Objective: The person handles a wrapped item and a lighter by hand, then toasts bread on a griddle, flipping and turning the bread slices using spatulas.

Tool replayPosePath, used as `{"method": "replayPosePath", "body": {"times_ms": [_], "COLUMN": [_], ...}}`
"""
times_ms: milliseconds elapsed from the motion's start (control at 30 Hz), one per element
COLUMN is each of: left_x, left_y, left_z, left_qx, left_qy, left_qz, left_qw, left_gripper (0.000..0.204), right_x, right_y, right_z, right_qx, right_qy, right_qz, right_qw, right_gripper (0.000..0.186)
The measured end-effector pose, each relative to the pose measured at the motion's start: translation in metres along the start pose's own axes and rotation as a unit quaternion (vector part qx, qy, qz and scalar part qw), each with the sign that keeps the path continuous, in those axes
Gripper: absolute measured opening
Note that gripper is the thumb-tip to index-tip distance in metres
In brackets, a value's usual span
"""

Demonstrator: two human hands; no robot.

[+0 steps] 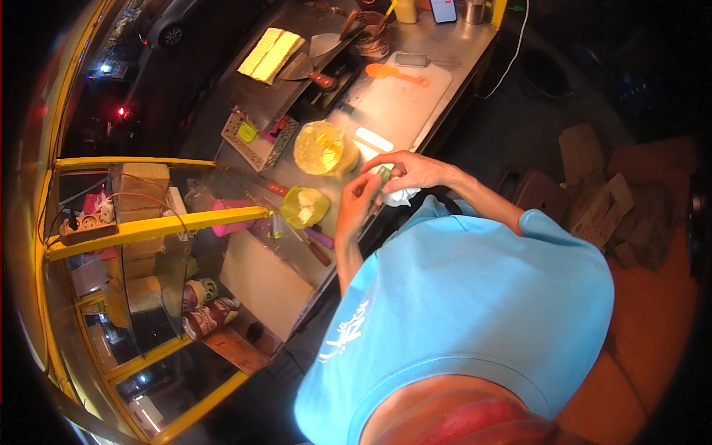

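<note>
Plainly, a small green piece is gripped between the bent fingers of the left hand and the right hand, both of which are closed on it. It is held at the near edge of the table, with the left hand placed to its left and the right hand to its right; neither is clearly nearer. Its long axis is slanted, the upper end being turned slightly rightward. It is seen as thin, flat and pale green, partly covered by fingers; what it is cannot be told. Just below the right hand, a crumpled white thing is seen. Beyond the hands, a tub of yellow stuff is set, and a green bowl is placed to the left. Farther off, an orange spatula is laid on a white board.
</note>
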State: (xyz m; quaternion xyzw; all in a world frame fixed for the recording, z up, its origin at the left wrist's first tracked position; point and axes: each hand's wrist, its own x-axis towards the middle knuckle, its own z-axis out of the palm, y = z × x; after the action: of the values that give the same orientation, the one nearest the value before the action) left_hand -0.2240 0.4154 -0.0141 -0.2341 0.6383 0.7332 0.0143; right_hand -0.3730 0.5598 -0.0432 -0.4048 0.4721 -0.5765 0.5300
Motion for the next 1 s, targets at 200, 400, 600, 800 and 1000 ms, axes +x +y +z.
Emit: {"method": "replayPosePath", "body": {"times_ms": [200, 400, 600, 800, 1000], "left_x": [0.078, 0.139, 0.161, 0.162, 0.119], "left_y": [0.02, 0.04, 0.024, 0.028, 0.009], "left_z": [0.093, 0.168, 0.249, 0.238, 0.199], "left_qx": [0.141, 0.117, 0.073, 0.054, 0.026], "left_qy": [-0.049, -0.161, -0.125, 0.067, 0.22], "left_qz": [-0.055, 0.015, 0.122, 0.113, 0.05], "left_qw": [0.987, 0.98, 0.982, 0.99, 0.974], "left_gripper": [0.039, 0.053, 0.054, 0.023, 0.03], "right_x": [-0.08, -0.139, -0.156, -0.129, -0.08], "right_y": [-0.019, -0.004, -0.009, -0.007, -0.029], "right_z": [-0.069, -0.138, -0.194, -0.234, -0.24], "right_qx": [-0.338, -0.129, 0.278, 0.097, 0.146], "right_qy": [0.213, 0.36, 0.347, 0.324, 0.122], "right_qz": [-0.124, -0.168, -0.155, -0.067, -0.021], "right_qw": [0.908, 0.909, 0.882, 0.939, 0.982], "right_gripper": [0.044, 0.032, 0.028, 0.041, 0.035]}}
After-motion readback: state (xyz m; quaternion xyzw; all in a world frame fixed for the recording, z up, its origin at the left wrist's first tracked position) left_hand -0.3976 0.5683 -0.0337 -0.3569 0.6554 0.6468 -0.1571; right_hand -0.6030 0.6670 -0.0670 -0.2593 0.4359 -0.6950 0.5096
